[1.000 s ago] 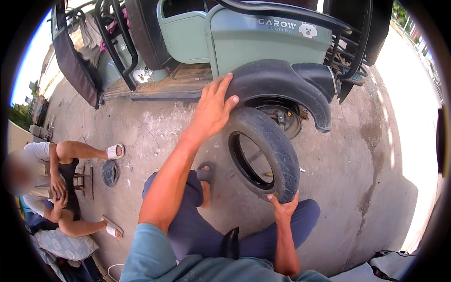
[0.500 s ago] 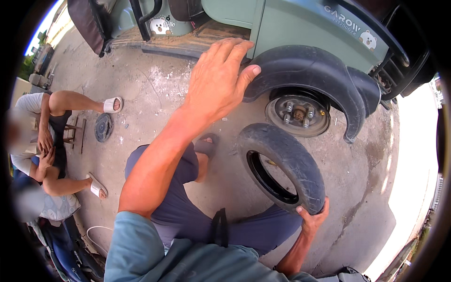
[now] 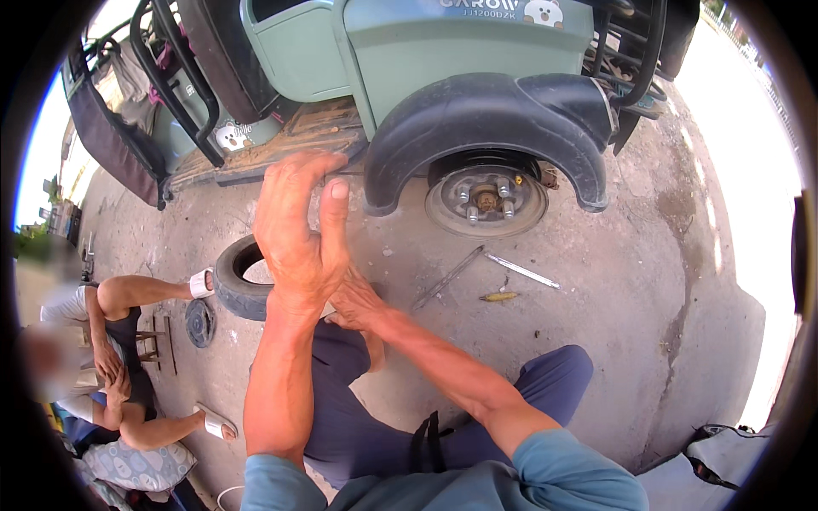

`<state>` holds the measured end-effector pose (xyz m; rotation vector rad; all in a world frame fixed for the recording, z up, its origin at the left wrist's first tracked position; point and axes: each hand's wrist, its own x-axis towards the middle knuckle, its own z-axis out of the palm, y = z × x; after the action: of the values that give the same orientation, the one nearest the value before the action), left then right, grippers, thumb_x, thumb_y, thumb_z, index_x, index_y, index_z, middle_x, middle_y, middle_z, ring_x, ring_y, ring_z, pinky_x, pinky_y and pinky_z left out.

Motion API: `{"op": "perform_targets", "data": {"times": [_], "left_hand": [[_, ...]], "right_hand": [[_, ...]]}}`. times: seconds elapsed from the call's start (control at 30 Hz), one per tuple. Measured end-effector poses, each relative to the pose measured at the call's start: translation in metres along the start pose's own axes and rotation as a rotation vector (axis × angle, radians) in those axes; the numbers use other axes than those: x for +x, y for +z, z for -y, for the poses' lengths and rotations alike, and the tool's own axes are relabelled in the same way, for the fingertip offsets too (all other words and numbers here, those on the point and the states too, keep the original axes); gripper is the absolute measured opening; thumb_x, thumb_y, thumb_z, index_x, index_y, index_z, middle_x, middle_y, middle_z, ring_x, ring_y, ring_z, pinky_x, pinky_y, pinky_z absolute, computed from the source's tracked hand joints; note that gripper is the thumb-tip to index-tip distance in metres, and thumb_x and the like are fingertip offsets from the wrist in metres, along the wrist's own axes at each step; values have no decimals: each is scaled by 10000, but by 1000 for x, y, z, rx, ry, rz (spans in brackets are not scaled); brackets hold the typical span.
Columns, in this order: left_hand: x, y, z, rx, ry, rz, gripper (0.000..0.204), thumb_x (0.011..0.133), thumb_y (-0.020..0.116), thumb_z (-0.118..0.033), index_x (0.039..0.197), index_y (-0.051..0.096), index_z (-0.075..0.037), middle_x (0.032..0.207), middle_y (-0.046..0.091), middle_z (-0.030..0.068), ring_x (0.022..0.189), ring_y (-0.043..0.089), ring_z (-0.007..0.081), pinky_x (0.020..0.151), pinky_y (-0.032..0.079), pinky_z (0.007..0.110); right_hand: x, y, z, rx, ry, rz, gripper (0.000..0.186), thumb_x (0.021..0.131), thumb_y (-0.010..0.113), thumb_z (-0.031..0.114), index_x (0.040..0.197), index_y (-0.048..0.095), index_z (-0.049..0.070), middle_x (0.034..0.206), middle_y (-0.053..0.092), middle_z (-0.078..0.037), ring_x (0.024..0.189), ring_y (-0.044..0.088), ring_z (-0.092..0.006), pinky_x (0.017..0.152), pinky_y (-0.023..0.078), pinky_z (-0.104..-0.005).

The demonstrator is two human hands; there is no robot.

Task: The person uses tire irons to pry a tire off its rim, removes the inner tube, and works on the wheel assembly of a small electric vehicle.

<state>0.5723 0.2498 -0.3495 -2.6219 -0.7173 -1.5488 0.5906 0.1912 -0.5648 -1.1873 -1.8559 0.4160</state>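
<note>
My left hand (image 3: 300,226) is raised in front of me, empty, with its fingers stretched out and the thumb apart. Behind its wrist, my right hand (image 3: 356,298) reaches across to the left; its fingers are mostly hidden. A worn black tyre (image 3: 242,300) is on the left, partly covered by my left hand and forearm. Whether my right hand touches it cannot be seen. Ahead, a bare wheel rim (image 3: 487,204) with hub studs sits under the black mudguard (image 3: 486,111) of a green vehicle (image 3: 460,47).
On the concrete lie a dark metal bar (image 3: 450,276), a silver metal bar (image 3: 522,270) and a yellowish-brown tool (image 3: 498,296). At left, a seated person (image 3: 106,358) has feet in white sandals near a black disc (image 3: 200,324). A grey bag-like item (image 3: 711,460) lies at lower right.
The tyre has gone from the right, in my right hand, to the left side. My right arm now crosses behind my left wrist. The bars on the ground have come into sight.
</note>
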Motion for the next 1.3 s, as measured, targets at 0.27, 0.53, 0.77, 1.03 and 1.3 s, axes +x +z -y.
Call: {"op": "perform_targets", "data": {"times": [0.27, 0.53, 0.77, 1.03, 1.3], "left_hand": [[-2, 8, -36, 36, 30, 262, 109, 895, 680, -56, 994, 681, -10, 880, 684, 134, 783, 655, 322, 683, 501, 392], [6, 23, -42, 67, 69, 227, 94, 850, 741, -64, 933, 698, -58, 788, 686, 84, 666, 643, 265, 573, 492, 365], [4, 24, -51, 73, 16, 333, 107, 872, 727, -61, 977, 713, -43, 807, 675, 123, 673, 654, 308, 598, 491, 395], [3, 22, -43, 88, -3, 342, 129, 849, 744, -52, 975, 714, -53, 783, 664, 121, 634, 632, 306, 579, 482, 404], [-1, 35, -37, 75, -7, 434, 153, 865, 732, -78, 1013, 701, -57, 842, 676, 99, 734, 654, 299, 641, 509, 408]], "right_hand": [[-72, -165, -48, 242, 644, -1045, 436, 924, 759, 256, 1223, 622, -30, 941, 710, -96, 802, 643, -156, 743, 504, -305], [-28, -224, -77, 1055, 784, -1074, 414, 961, 723, 344, 1098, 647, -39, 810, 646, -60, 617, 567, -117, 538, 432, -283], [-21, -217, -79, 1084, 757, -1056, 233, 917, 764, 115, 1042, 623, -23, 794, 625, -36, 645, 571, -100, 556, 446, -274], [-4, -195, -84, 449, 675, -1174, 166, 942, 705, 68, 1031, 608, -32, 809, 665, -57, 680, 600, -97, 624, 471, -251], [-11, -217, -65, 761, 857, -958, 244, 1014, 595, 223, 997, 615, -20, 683, 604, -44, 555, 542, -102, 486, 397, -267]]}}
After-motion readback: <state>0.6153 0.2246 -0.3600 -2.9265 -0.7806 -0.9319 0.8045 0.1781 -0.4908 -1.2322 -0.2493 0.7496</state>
